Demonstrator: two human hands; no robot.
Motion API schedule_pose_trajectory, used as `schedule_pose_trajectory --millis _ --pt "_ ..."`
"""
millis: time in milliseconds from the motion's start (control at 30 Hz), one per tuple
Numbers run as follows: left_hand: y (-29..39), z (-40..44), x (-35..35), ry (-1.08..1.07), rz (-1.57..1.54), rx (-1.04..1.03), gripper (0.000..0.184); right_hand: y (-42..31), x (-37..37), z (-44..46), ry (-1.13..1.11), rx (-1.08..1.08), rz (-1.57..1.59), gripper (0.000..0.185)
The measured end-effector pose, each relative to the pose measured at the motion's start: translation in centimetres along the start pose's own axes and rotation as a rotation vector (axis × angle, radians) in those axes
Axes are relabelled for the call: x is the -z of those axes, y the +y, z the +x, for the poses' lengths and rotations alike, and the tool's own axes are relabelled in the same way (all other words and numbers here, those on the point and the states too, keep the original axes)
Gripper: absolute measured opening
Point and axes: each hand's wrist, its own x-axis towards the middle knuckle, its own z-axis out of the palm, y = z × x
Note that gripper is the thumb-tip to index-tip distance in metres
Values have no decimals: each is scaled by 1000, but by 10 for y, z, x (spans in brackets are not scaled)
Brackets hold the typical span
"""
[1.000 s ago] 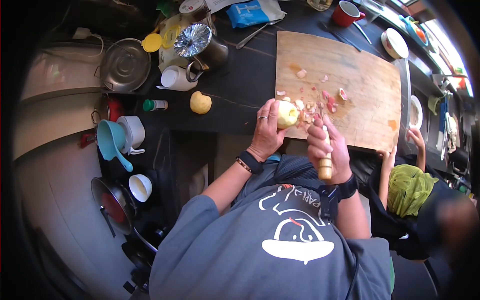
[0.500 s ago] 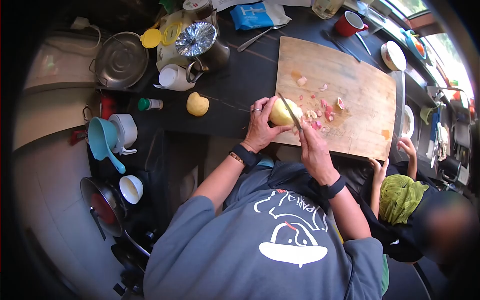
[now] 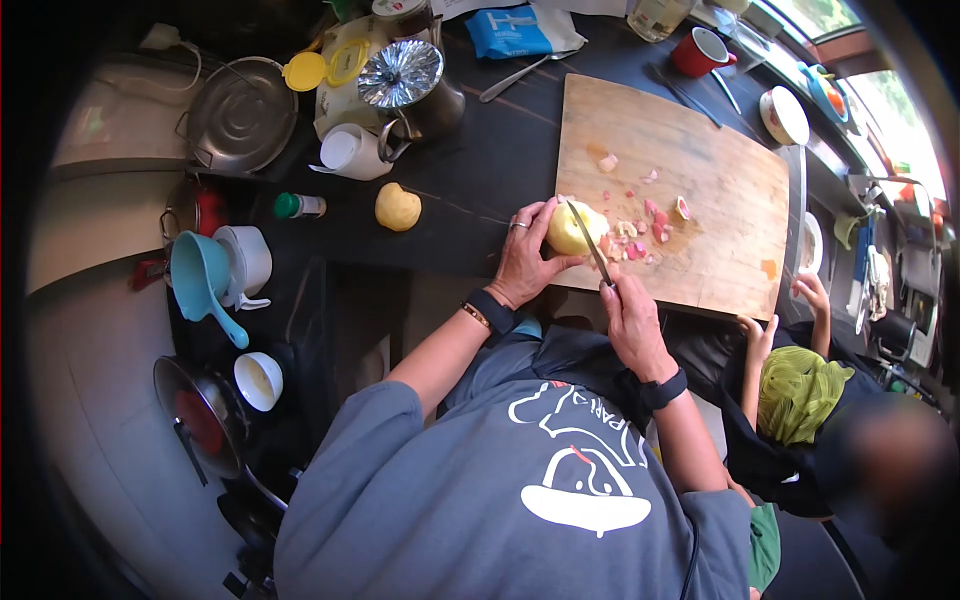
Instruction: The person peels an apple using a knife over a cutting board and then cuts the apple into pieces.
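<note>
On the near left edge of the wooden cutting board (image 3: 690, 130), my left hand (image 3: 526, 256) grips a pale yellow peeled potato (image 3: 564, 238) from its left side. My right hand (image 3: 637, 325) is closed around the handle of a knife (image 3: 592, 245). Its blade lies slanted over the potato's top right side; whether it has cut in I cannot tell. Pink and whitish chopped bits (image 3: 637, 228) are scattered on the board right of the potato. A second yellow peeled potato (image 3: 398, 207) rests on the dark counter, left of my left hand.
Another person's hand (image 3: 757, 340) touches the board's near right corner. A foil-topped metal pitcher (image 3: 425, 105), a white cup (image 3: 352, 150) and a green-capped jar (image 3: 300, 206) stand on the left. A red mug (image 3: 698, 52) and a bowl (image 3: 784, 115) sit beyond the board.
My right hand with the knife has drawn back slightly toward me. The potato stays in my left hand. The whole view has shifted a little.
</note>
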Motion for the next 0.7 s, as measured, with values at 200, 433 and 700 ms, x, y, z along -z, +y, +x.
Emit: schedule_pose_trajectory --millis 200,433,700 --pt "-12 -11 -3 -12 55 -10 89 -1 -12 -4 -41 -182 -158 37" --pt "1 -11 -4 24 -332 367 65 -3 -13 -4 -27 -138 -164 38" --pt "2 -12 -5 49 -349 398 63 -9 -26 -3 -27 -223 -308 23"
